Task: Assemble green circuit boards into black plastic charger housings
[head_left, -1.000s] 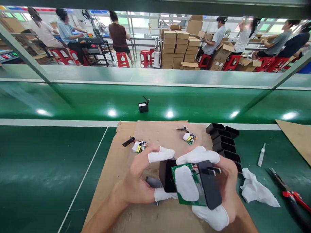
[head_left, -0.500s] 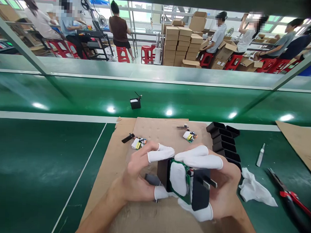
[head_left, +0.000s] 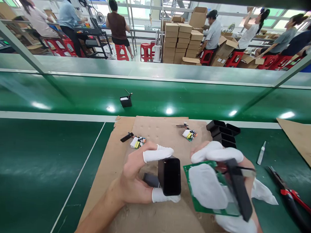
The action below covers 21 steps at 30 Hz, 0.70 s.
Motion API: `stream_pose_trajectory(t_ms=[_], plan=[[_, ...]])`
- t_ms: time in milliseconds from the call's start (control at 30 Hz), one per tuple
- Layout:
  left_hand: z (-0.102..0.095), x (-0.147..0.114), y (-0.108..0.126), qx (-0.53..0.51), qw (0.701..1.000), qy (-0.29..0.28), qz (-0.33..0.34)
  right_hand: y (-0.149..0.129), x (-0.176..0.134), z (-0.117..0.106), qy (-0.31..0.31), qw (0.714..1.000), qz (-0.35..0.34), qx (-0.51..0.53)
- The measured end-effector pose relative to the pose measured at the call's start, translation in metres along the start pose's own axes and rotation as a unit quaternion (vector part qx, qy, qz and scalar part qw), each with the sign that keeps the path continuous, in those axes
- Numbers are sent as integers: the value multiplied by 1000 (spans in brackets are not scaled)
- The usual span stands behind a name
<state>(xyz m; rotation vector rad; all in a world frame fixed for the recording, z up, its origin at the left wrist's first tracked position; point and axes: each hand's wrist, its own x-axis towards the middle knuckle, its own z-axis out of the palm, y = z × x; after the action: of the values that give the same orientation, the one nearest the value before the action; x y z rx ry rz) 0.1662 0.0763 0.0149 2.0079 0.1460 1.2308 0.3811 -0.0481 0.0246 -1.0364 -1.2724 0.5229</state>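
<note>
My left hand [head_left: 143, 177], with white finger cots on thumb and finger, is closed around a black plastic case [head_left: 172, 176] whose open end faces right and toward me. To its right, my right hand [head_left: 234, 187] grips a green circuit board [head_left: 206, 188] bearing a white pad; a black plug end cap [head_left: 238, 189] is joined to it by wires. Board and case are apart. Behind my left hand lies a dark grey piece [head_left: 151, 179], partly hidden. Farther back on the cardboard [head_left: 160, 130] are two boards with end caps, one on the left [head_left: 138, 142] and another on the right [head_left: 189, 134].
Several empty black cases [head_left: 222, 134] stand at the back right. Right of my hand lie a white cloth [head_left: 263, 193], a small tube [head_left: 261, 152] and red-black pliers [head_left: 285, 192]. A black unit [head_left: 125, 101] sits on the green belt [head_left: 197, 101]. People work beyond.
The circuit board, earlier partly inside the case, is now out of it, moved right and nearer me in my right hand. The black unit on the belt has shifted left.
</note>
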Motion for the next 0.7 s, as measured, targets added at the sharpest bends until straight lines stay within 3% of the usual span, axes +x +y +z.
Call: stream_pose_trajectory(t_ms=[167, 700], plan=[[0, 3, -1, 20, 1000, -6, 14, -24, 6, 26, -42, 997, -24, 67], [-4, 7, -2, 38, 998, -15, 52, -21, 13, 24, -61, 997, -43, 2]])
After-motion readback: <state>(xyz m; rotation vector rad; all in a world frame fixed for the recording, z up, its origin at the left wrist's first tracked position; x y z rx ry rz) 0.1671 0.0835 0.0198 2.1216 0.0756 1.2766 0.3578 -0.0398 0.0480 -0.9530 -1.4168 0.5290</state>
